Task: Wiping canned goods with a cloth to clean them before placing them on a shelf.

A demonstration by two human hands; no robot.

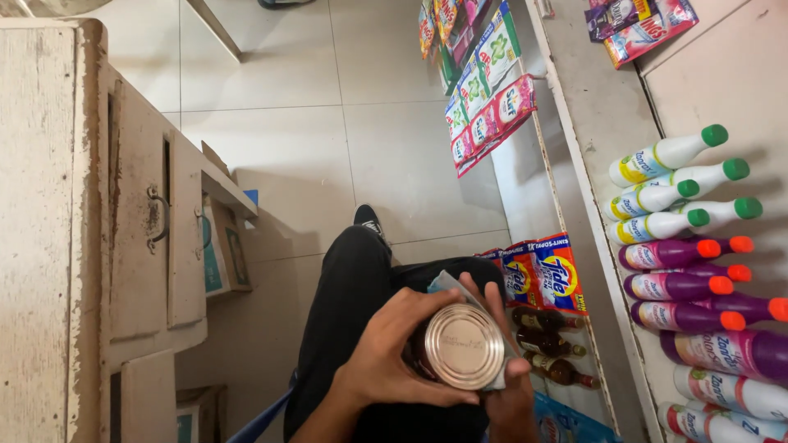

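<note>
Tin can [462, 346] nearest us, metal end up, held over the lap beside the shelf [593, 148]. Left hand [392, 351] wraps its side, fingers curled round the wall. Right hand [502, 361] presses a cloth [447, 284] to the far side; we can't tell its finger spread. We judge it rigid, fairly heavy, smooth and likely slippery; grip the side wall, not the rim.

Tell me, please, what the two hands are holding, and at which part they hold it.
The left hand grips a metal can around its side, the flat end facing up. The right hand presses a pale cloth against the can's other side.
</note>
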